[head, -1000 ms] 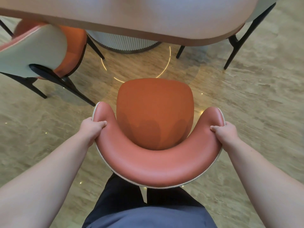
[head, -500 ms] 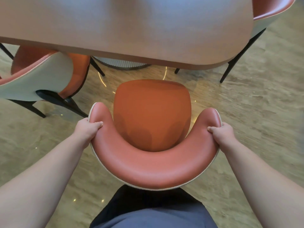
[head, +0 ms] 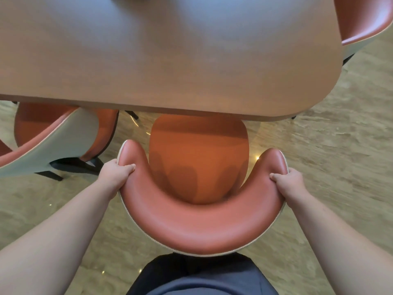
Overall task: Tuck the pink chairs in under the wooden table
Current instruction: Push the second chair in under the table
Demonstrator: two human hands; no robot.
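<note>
I have both hands on the curved backrest of the pink chair (head: 197, 226) in front of me: my left hand (head: 116, 172) grips its left arm tip, thumb over the top, and my right hand (head: 287, 184) grips the right tip the same way. The front of the seat sits just under the near edge of the wooden counter (head: 170, 60), close to its near right corner; most of the seat and the whole backrest are out on the floor (head: 329, 156). I judge this chair about a third of the way in, so the push has to carry on until the backrest comes near the edge.

I count 3 pink chairs in view. The second chair (head: 53, 141) stands at the near edge to the left, its seat partly under the top and its pale back turned at an angle, so it probably needs straightening. The third chair (head: 359, 20) shows at the far right corner; I cannot tell how far it is tucked.
</note>
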